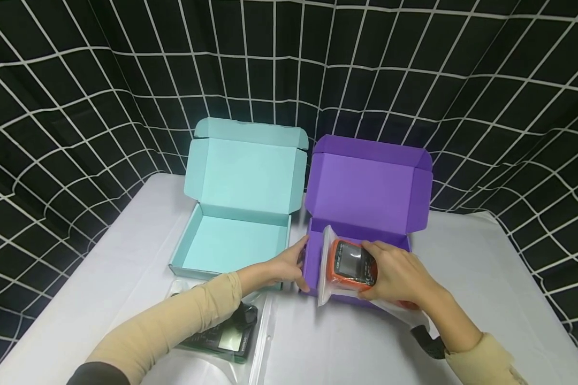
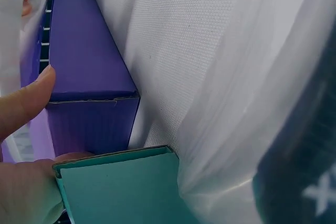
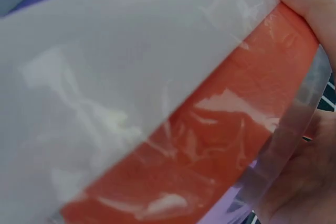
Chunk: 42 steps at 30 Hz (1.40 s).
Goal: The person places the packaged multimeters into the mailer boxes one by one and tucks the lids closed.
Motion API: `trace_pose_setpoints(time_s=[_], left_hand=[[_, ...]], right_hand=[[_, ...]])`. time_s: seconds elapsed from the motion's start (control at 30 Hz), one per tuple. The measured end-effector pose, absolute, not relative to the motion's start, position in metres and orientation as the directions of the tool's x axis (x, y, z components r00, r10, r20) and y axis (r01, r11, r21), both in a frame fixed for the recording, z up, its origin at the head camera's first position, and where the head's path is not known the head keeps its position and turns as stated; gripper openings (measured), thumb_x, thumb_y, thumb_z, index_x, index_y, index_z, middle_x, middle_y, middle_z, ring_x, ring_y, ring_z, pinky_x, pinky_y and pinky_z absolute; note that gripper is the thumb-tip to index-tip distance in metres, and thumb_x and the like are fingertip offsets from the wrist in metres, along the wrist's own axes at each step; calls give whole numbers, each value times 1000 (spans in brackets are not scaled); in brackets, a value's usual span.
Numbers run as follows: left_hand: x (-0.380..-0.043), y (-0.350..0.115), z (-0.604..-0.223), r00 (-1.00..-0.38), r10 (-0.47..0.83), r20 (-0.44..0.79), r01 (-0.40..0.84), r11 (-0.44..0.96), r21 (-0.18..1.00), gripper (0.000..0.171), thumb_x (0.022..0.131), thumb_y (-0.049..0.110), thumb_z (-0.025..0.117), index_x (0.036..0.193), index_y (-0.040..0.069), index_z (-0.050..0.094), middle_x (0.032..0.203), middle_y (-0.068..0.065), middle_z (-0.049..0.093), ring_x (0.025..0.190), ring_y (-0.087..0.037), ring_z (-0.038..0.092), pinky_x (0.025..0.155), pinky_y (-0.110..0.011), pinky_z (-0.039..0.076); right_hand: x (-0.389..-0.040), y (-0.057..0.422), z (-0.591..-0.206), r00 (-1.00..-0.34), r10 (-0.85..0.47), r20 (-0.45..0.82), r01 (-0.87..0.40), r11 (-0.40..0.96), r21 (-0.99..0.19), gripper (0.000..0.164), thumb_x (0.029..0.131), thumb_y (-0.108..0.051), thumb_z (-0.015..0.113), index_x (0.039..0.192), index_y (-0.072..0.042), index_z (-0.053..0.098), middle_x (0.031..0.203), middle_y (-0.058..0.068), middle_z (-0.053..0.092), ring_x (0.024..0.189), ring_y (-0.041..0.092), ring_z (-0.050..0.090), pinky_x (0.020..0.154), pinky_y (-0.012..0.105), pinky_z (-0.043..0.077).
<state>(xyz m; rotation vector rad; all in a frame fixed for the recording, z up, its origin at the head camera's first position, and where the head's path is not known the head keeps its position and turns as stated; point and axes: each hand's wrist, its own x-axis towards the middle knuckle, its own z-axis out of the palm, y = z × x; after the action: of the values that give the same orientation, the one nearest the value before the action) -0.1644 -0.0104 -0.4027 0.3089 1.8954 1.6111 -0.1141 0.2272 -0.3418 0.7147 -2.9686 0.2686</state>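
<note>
An orange multimeter point(image 1: 352, 262) in a clear zip bag point(image 3: 105, 93) is tilted over the open purple box point(image 1: 313, 270). My right hand point(image 1: 398, 271) grips it through the plastic, with the thumb toward the front and the fingers over the far side. At the purple box's left wall, my left hand point(image 1: 285, 264) holds the box by its front left corner; the left wrist view shows the thumb point(image 2: 31, 98) against that corner. The other left fingers are partly hidden behind the teal box point(image 2: 121, 187).
The teal box point(image 1: 231, 243) stands with its lid raised, left of the purple one. In front of it, partly under my left forearm, another bagged dark meter point(image 1: 233, 337) lies on the white table point(image 1: 337, 347). A black grid-patterned cloth point(image 1: 270, 64) hangs behind.
</note>
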Motion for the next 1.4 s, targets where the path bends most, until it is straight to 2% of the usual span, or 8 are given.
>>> trace_pose_setpoints(time_s=[0.47, 0.83, 1.4], left_hand=[[-165, -12, -403, -778, 542, -319, -230, 227, 946, 123, 58, -32, 66, 156, 4, 0, 160, -22, 9, 146, -35, 14, 113, -42, 28], [-163, -12, -402, -780, 542, -313, -234, 212, 949, 123, 57, -33, 64, 156, 5, 1, 160, -22, 10, 145, -36, 15, 113, -43, 28], [-164, -11, -405, -784, 531, -322, -229, 234, 945, 124, 57, -32, 66, 156, 6, 1, 159, -22, 11, 144, -39, 19, 110, -43, 33]], right_hand=[[-134, 231, -347, -889, -448, 98, -458, 876, -153, 100, 50, -44, 91, 126, 11, 56, 106, 19, 66, 79, 23, 61, 62, 40, 54], [-145, 229, -352, -900, -432, 59, -435, 887, -151, 101, 52, -45, 91, 128, 10, 55, 109, 20, 66, 84, 26, 63, 66, 46, 55], [-161, 226, -354, -899, -437, 35, -437, 885, -164, 99, 53, -44, 90, 129, 9, 54, 116, 23, 64, 88, 30, 63, 67, 48, 54]])
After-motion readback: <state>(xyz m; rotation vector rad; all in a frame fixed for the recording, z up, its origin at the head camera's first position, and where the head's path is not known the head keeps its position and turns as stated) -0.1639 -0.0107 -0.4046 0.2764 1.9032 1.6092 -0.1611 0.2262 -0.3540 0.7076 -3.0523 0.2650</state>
